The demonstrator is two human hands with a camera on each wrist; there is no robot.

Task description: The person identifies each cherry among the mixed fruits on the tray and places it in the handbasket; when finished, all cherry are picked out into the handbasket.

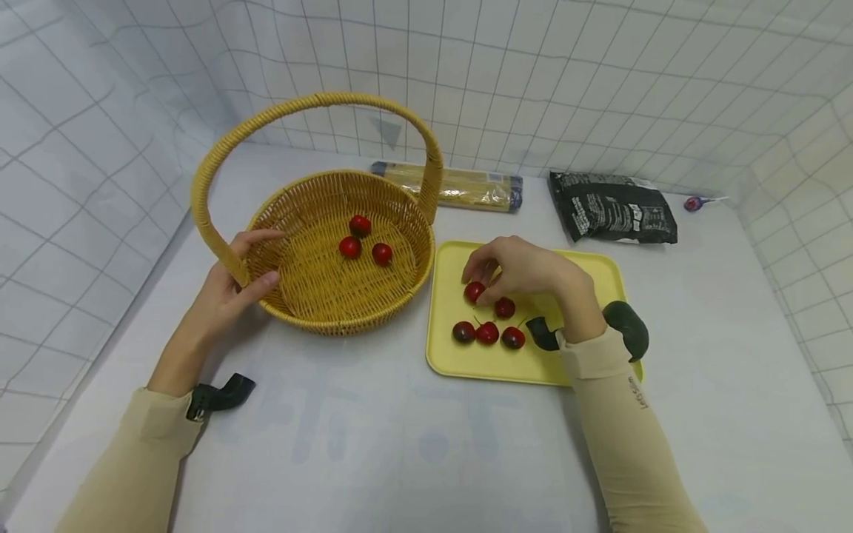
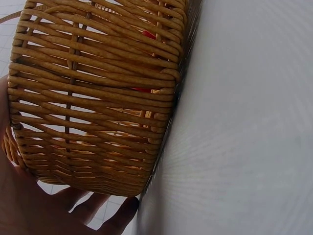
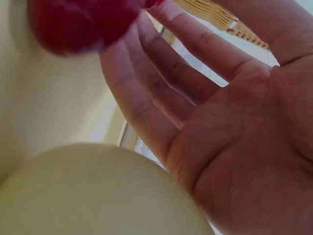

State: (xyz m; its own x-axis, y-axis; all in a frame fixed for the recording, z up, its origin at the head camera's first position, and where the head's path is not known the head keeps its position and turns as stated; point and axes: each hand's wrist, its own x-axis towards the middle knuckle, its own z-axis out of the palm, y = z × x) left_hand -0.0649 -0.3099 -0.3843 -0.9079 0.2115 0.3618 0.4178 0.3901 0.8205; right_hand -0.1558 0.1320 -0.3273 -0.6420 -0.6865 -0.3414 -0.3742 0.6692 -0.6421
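My left hand grips the left rim of a yellow wicker basket, beside the foot of its tall handle. In the left wrist view the fingers pass along the outside of the woven wall. Three red cherries lie in the basket. Over the yellow tray, my right hand pinches a cherry between thumb and fingers. Several more cherries lie close by on the tray. A blurred cherry looms near the fingers in the right wrist view.
Behind the basket lies a long yellow packet with dark ends. A crumpled black bag rests behind the tray, with a lollipop to its right. White grid-patterned sheeting rises at the back and sides of the white table.
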